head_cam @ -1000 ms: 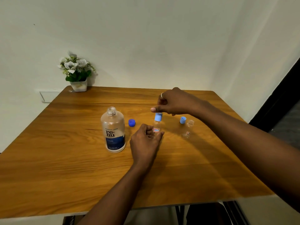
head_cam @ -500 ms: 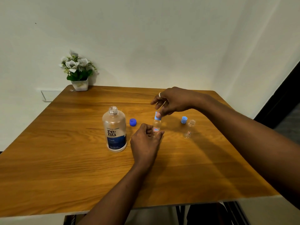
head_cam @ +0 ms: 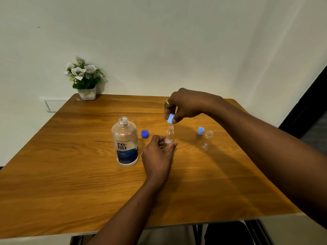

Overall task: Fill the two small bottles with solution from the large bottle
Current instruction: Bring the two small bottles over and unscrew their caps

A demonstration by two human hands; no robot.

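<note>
The large "renu" bottle [head_cam: 125,142] stands uncapped on the wooden table [head_cam: 70,174]; its dark blue cap [head_cam: 145,134] lies just to its right. My left hand [head_cam: 157,156] grips the base of a small clear bottle [head_cam: 169,134], which stands upright with its neck bare. Just above that neck, my right hand [head_cam: 184,105] pinches a light blue cap [head_cam: 171,119]. Further right stands a second small clear bottle [head_cam: 207,140], uncapped, and its light blue cap [head_cam: 200,130] rests beside it.
A small white pot of white flowers [head_cam: 85,80] sits at the table's far left corner against the wall. A wall socket plate [head_cam: 53,105] is left of the table. Dark table legs [head_cam: 200,232] show below the near edge.
My right hand has twisted the light blue cap off the small bottle and lifted it clear of the neck. My left hand has kept its hold on the bottle.
</note>
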